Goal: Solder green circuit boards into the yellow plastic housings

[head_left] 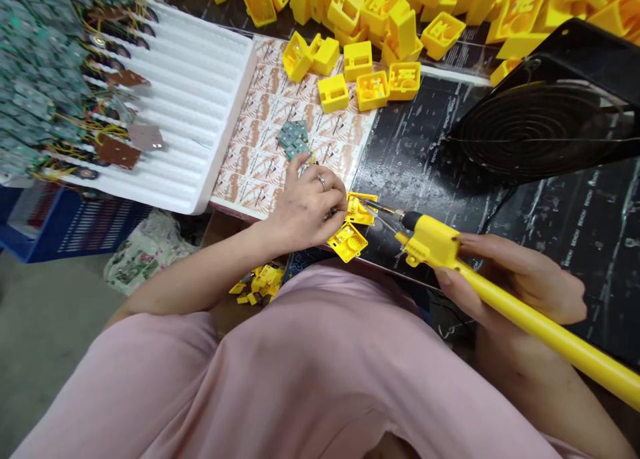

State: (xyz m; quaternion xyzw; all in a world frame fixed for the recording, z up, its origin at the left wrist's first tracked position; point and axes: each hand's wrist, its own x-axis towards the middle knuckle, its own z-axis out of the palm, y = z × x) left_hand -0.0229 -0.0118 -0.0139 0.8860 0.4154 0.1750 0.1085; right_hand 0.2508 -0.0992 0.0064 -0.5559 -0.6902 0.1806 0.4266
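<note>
Yellow plastic made up the small open housing (361, 208) that sat at the near edge of the work table (430, 152), pinned there by the left hand (306, 209), whose fingers were curled together over its left side. A ring (321, 181) showed on one of those fingers. The metal tip of a yellow soldering iron (430, 240) reached into the housing from the right; the right hand (510, 282) gripped the iron's handle, fingers wrapped closed around it just behind the yellow head. A second yellow housing (349, 241) lay just below the first, nearly touching the left hand's knuckles.

Beyond the left hand, a small grey-green circuit board (293, 138) rested on a sheet of printed brown labels (260, 159). Left of that sheet stood a white ribbed foam tray (195, 106) with wired boards (brown and green, tangled in yellow leads) along its far left side. A heap of yellow housings (380, 19) covered the back of the table, and a black wire-grilled fan (540, 122) stood at the right. Pink fabric of the person's clothing (310, 372) filled the foreground.
</note>
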